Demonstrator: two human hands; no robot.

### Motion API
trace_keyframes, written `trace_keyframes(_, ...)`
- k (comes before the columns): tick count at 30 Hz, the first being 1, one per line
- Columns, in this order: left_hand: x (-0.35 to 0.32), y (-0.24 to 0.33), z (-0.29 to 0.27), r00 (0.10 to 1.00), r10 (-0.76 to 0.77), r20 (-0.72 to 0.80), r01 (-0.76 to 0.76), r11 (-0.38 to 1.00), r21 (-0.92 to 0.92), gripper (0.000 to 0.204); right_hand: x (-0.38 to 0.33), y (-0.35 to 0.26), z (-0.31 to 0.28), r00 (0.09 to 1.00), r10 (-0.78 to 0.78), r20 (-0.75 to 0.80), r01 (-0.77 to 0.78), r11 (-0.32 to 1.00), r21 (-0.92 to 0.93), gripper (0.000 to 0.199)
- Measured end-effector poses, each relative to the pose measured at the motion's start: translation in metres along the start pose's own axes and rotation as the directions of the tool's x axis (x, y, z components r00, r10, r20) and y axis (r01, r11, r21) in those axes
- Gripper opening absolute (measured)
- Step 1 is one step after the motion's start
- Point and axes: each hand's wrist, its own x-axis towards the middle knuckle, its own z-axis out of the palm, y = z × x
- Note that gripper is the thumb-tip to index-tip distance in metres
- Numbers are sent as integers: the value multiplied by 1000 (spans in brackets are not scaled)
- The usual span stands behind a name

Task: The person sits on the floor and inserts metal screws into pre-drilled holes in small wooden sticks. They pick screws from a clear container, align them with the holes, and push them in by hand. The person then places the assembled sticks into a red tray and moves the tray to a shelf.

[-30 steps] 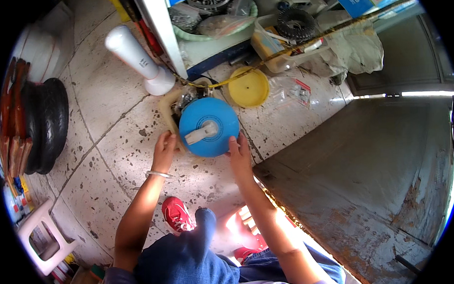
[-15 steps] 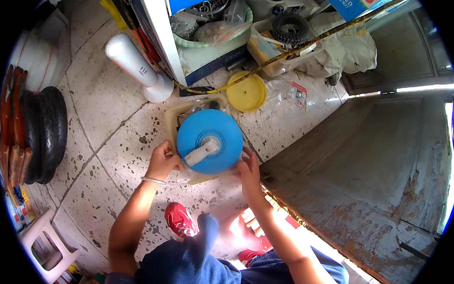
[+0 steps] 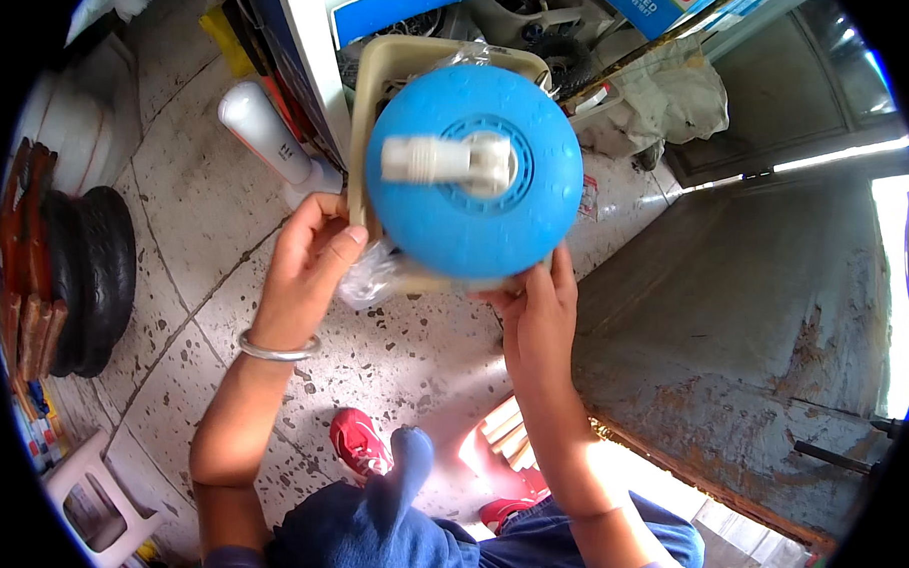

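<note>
A beige plastic tub [image 3: 359,187], raised off the floor, is held between my two hands. On top of it rests a blue round dome [image 3: 453,239] with a white elbow-shaped fitting [image 3: 430,160] at its centre. My left hand [image 3: 309,264], with a silver bangle at the wrist, is closed on the tub's left side. Closed at the near right edge, below the dome, is my right hand [image 3: 540,291]; the dome partly hides its fingertips. Crumpled clear plastic [image 3: 369,277] sticks out at the tub's near left corner. Most of what lies under the dome is hidden.
A shelf with a white upright [image 3: 312,69] stands ahead, a white bottle-shaped object [image 3: 264,125] left of it. Black tyres [image 3: 94,282] and a pale plastic stool [image 3: 107,501] are at left. A worn wooden door panel [image 3: 717,345] fills the right.
Both hands have lifted the tub with the blue dome off the floor and carried it forward and slightly right, toward the shelf. It now covers the yellow round lid.
</note>
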Motion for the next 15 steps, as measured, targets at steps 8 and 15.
trace_keyframes(8, 50, -31, 24, 994, -90, 64, 109, 883, -457, 26, 71, -5, 31, 982, -175, -68, 175, 985, 0, 37)
trace_keyframes(15, 112, -30, 33, 999, 41, 22, -20, 804, -594, 24, 117, 0, 45, 934, -355, -27, 356, 923, 145, 39)
